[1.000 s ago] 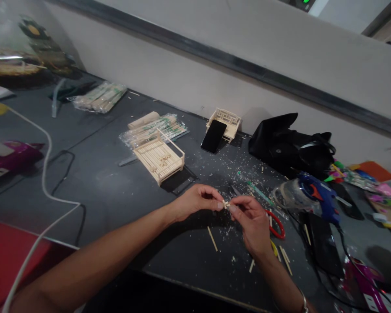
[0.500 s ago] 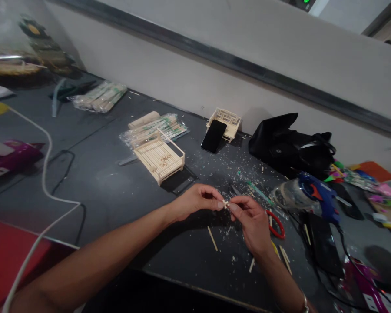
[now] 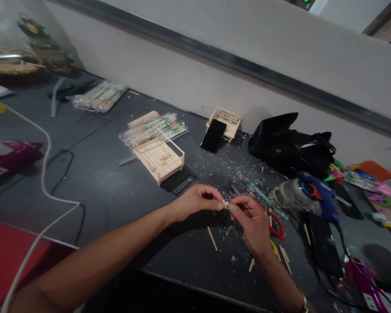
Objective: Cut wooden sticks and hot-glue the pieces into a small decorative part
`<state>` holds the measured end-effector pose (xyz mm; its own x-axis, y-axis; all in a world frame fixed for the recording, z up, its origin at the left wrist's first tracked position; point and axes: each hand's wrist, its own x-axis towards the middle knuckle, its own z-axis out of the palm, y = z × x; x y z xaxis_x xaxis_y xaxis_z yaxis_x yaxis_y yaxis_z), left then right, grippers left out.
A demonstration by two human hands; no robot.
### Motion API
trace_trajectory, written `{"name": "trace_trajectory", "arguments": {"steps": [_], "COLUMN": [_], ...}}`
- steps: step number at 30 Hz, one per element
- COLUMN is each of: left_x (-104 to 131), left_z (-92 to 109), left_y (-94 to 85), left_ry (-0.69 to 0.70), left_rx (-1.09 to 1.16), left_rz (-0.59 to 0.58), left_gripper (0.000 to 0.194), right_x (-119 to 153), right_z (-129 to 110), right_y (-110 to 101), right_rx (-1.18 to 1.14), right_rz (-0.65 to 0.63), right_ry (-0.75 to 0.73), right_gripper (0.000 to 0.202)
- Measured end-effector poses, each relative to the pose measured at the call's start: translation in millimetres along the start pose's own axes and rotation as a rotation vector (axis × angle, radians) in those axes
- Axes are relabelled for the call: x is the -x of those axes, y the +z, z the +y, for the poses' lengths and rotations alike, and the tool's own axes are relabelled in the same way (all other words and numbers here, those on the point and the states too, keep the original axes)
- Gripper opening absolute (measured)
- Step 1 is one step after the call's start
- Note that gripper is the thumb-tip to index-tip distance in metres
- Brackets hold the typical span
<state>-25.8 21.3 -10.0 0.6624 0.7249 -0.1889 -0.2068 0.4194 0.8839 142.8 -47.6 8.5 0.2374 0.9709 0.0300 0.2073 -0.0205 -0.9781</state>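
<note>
A tiny cross-shaped piece of pale wooden sticks (image 3: pixel 226 204) is pinched between the fingertips of both hands, above the dark table. My left hand (image 3: pixel 200 199) grips it from the left with thumb and index finger. From the right, my right hand (image 3: pixel 249 217) holds it with thumb and fingers closed. Beyond my left hand stands a miniature bed-like frame of sticks (image 3: pixel 158 156), with several small wooden bits lying on its slats. Red-handled scissors (image 3: pixel 276 224) lie beside my right hand, partly hidden by it. A loose stick (image 3: pixel 212 238) rests below the hands.
A black phone (image 3: pixel 213 136) leans on a small stick-built bench (image 3: pixel 226 122) near the wall. Bagged sticks (image 3: pixel 156 130) lie behind the bed frame. To the right are a black bag (image 3: pixel 289 145), a clear jar (image 3: pixel 286 194) and a blue glue gun (image 3: pixel 322 198). Wood crumbs litter the table.
Both hands stay almost still around the tiny wooden piece, which appears turned very slightly. Nothing else has visibly moved on the table.
</note>
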Motion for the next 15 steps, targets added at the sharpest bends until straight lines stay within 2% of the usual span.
{"name": "trace_trajectory", "arguments": {"steps": [15], "left_x": [0.1], "left_z": [-1.5], "left_y": [-1.0], "left_ry": [-0.006], "left_rx": [-0.033], "left_rz": [0.007], "left_gripper": [0.017], "right_x": [0.1], "right_z": [-2.3], "right_y": [-0.9], "right_rx": [0.018], "right_rz": [-0.014], "right_ry": [-0.040], "right_gripper": [0.013]}}
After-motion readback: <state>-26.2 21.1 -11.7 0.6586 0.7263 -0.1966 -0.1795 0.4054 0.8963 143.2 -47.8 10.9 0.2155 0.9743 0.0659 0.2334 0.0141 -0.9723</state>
